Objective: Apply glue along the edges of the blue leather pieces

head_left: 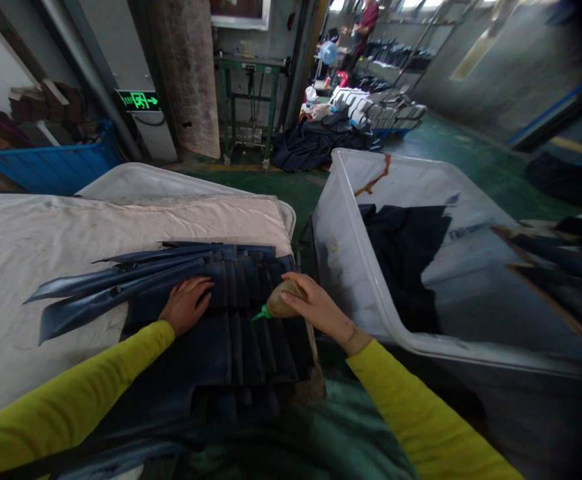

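Note:
Dark blue fabric pieces (181,360) lie overlapped in staggered layers on a cloth-covered table, their edges forming steps toward the right. My left hand (187,305) rests on these pieces with its fingers stretched out and holds nothing. In my right hand (315,307) is a brownish squeeze bottle (285,300) with a green nozzle (261,313). The bottle is tilted, its nozzle pointing left and down just above the layered edges. Whether the tip touches the fabric I cannot tell. Long narrow ends of the fabric stick out to the left.
Pale cloth (71,233) covers the work surface. To the right stands a large white bin (371,267) with dark fabric inside. A blue bin (45,167) is at the left. Farther back are a green metal stand (225,100), fabric piles (315,143) and another person (365,23).

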`<control>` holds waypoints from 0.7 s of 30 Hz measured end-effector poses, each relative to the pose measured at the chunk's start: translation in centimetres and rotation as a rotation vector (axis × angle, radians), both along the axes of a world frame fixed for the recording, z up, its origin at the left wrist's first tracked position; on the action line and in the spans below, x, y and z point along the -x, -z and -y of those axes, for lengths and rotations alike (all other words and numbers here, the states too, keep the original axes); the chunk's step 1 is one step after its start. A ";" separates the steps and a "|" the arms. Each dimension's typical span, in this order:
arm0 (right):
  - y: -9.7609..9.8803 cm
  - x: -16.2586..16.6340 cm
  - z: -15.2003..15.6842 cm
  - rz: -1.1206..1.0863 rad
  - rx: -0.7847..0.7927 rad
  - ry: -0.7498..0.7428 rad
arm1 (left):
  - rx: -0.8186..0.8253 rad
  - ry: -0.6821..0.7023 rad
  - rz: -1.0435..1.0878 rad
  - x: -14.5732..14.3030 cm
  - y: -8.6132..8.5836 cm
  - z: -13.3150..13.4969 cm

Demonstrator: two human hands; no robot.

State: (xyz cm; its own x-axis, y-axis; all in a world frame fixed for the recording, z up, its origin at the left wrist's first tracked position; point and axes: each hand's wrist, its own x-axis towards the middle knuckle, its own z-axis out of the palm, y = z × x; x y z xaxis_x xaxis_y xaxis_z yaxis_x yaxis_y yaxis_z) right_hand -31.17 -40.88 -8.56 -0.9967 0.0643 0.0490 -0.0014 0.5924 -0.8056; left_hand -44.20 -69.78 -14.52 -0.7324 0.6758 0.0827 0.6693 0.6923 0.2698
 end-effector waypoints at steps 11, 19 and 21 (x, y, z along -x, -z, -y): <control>-1.3 -4.3 -0.2 0.223 0.127 -0.084 | 0.025 -0.002 -0.004 0.0 0.0 0.0; -1.6 -5.2 -0.1 0.222 0.143 -0.072 | 0.035 -0.004 -0.004 0.0 0.0 0.0; -1.7 -5.5 0.0 0.223 0.159 -0.066 | 0.033 -0.006 -0.006 0.0 0.0 0.0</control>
State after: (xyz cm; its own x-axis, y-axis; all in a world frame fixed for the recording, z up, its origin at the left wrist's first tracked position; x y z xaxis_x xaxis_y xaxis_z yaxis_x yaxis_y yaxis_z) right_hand -25.62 -40.85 -6.86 -0.9840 -0.0123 -0.1778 0.1520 0.4634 -0.8730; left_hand -44.24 -69.79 -14.55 -0.7357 0.6742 0.0650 0.6670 0.7044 0.2427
